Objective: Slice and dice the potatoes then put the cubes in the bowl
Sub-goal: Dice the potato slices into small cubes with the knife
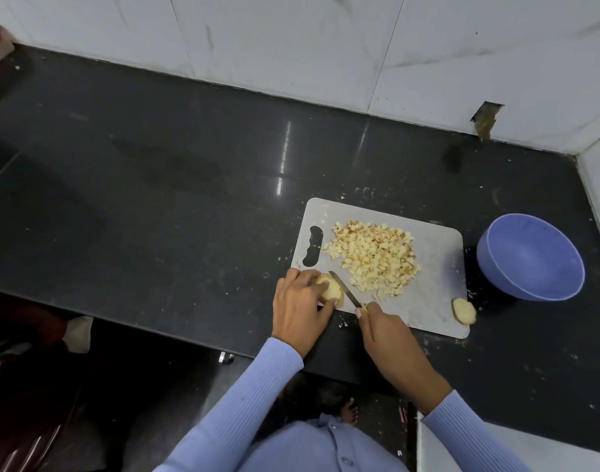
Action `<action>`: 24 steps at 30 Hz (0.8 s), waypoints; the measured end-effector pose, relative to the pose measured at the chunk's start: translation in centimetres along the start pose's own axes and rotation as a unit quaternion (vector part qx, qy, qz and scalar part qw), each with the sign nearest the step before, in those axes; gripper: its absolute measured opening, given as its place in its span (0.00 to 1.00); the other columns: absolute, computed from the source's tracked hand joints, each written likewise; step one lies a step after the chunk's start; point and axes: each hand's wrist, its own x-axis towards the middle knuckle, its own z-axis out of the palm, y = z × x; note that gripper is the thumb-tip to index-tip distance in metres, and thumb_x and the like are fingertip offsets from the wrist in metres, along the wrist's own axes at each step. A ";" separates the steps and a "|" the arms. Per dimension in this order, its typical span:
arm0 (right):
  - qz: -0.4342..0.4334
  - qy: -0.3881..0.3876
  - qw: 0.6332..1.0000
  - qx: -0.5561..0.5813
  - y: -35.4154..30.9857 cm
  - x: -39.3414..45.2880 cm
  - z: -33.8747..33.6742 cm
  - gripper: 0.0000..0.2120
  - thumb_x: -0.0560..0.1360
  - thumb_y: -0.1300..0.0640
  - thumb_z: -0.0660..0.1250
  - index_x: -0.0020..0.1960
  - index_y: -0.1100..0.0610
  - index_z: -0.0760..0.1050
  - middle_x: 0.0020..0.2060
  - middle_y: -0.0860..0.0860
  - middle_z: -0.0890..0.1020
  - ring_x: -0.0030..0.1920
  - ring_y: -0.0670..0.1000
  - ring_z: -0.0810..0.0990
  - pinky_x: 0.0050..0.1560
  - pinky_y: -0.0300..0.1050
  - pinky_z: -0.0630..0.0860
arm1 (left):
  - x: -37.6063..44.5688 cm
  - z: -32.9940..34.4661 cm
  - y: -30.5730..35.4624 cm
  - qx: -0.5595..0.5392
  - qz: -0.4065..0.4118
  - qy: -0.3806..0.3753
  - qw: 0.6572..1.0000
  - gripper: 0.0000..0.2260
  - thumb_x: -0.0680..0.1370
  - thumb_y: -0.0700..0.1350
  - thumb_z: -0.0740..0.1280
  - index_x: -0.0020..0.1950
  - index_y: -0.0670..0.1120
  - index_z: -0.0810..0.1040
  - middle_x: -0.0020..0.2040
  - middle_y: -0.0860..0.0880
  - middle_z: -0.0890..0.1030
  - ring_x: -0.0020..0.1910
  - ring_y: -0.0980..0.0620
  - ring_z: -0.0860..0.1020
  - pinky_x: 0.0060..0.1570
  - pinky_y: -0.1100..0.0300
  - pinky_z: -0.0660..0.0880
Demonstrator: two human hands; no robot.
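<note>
Fingers of the left hand (300, 301) pinned the potato (331, 289); right hand (382, 330) gripped the knife (344, 289), lower centre. Even slices needed fingertips tucked clear.

Left hand (300, 301) curled gripping, right hand (387, 332) fisted, forefinger extended

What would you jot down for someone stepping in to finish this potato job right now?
Left hand: grips the potato at the near left corner of the cutting board.
Right hand: holds the knife, blade against that potato.
Done: a big pile of cubes sits mid-board.
Left: dice the held potato, then the potato piece at the board's near right edge. The blue bowl, right of the board, looks empty, so all the cubes must go in.
</note>
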 end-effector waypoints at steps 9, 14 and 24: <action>0.030 -0.001 0.997 -0.067 -1.0 0.0 0.6 0.12 0.83 0.48 0.46 0.50 0.55 0.62 0.35 0.50 0.71 0.36 0.52 0.71 0.36 0.46 0.65 | -0.3 0.5 0.2 0.014 0.011 0.040 0.999 0.11 0.67 0.52 0.69 0.41 0.46 0.84 0.48 0.49 0.82 0.46 0.48 0.76 0.43 0.55 0.72; 0.054 -0.034 0.994 -0.085 0.3 -2.2 0.8 0.12 0.83 0.48 0.46 0.51 0.55 0.62 0.39 0.52 0.75 0.44 0.56 0.78 0.37 0.46 0.67 | -0.5 0.6 0.3 0.026 0.003 0.044 0.999 0.11 0.67 0.52 0.69 0.41 0.47 0.84 0.49 0.49 0.82 0.46 0.49 0.75 0.44 0.55 0.70; 0.039 0.021 0.998 -0.039 0.9 -2.5 0.1 0.14 0.83 0.47 0.47 0.46 0.54 0.64 0.32 0.48 0.72 0.33 0.51 0.72 0.36 0.46 0.68 | -0.3 0.0 0.6 0.054 0.004 0.011 0.998 0.11 0.64 0.53 0.78 0.39 0.47 0.85 0.48 0.48 0.82 0.46 0.47 0.77 0.43 0.53 0.71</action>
